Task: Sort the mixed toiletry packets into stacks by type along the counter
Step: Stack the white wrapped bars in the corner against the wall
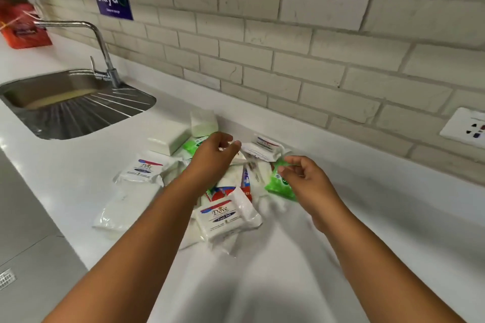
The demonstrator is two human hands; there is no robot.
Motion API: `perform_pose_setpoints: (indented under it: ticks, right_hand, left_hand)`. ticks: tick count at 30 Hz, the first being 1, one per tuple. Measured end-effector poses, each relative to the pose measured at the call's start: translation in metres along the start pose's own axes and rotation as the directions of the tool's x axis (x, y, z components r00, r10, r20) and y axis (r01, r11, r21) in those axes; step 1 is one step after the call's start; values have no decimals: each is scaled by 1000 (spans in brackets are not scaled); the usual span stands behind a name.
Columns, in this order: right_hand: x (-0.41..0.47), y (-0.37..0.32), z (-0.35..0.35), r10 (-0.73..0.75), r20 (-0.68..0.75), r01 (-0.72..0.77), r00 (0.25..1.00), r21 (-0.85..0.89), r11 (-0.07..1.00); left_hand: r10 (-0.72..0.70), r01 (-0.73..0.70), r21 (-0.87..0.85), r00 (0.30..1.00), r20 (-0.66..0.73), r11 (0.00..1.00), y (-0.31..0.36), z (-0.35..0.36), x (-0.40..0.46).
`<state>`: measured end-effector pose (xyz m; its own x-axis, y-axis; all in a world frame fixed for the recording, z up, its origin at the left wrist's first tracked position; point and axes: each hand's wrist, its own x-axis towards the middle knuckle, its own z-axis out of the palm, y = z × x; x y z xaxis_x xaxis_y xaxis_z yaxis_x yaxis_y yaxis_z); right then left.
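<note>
Status: sorting is at an early stage. The packets lie in 1 mixed pile [225, 191] on the counter [341, 217], to the right of the sink [78, 102] and near the tiled wall. No finished stack by type is visible.

Pile contents, as far as visible:
- 3 Dove packets [227, 215], spread apart within the pile.
- 2 green packets [278, 186], 1 on each side.
- 2 plain white bars [170, 140] at the back, touching each other; this may be a first grouping, but that is only a judgement.
- Red-and-blue packets [223, 191], partly buried.

Left hand [215, 155]: over the pile centre, fingers loosely curled, holding nothing visible.
Right hand [307, 178]: fingers curled at the right green packet; whether it pinches the packet cannot be told.

Remaining: nearly all packets need separating and stacking.
</note>
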<state>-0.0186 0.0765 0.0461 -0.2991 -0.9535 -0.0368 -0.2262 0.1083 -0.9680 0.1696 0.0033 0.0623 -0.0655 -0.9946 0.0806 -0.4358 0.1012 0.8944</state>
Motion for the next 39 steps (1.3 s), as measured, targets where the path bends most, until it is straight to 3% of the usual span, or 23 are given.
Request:
perform_pose_setpoints:
  ticks: [5, 10, 18, 24, 29, 34, 39]
  right_hand:
    - [60, -19, 59, 22, 70, -24, 997, 14, 1000]
    - [124, -27, 125, 42, 79, -42, 996, -4, 999]
    - [224, -24, 199, 85, 33, -73, 996, -258, 963]
    - [280, -17, 232, 138, 44, -95, 989, -521, 848]
    - [300, -9, 245, 209, 49, -137, 977, -606, 784]
    - [301, 1, 242, 221, 37, -177, 975, -476, 861]
    - [285, -6, 226, 106, -13, -106, 994, -234, 966]
  left_hand:
    - [-20, 20, 3, 1000, -19, 1000, -33, -57, 85]
    - [-41, 38, 53, 998, 55, 998, -72, -91, 179]
    - [-18, 6, 193, 998, 58, 981, -119, -97, 304]
    - [-104, 38, 329, 977, 184, 944, -146, -80, 359]
    - [-220, 153, 228, 925, 310, 962, -170, -74, 388]
    - [-192, 144, 166, 925, 328, 975, -179, -73, 393]
    - [-110, 135, -70, 952, 286, 988, -156, -82, 371]
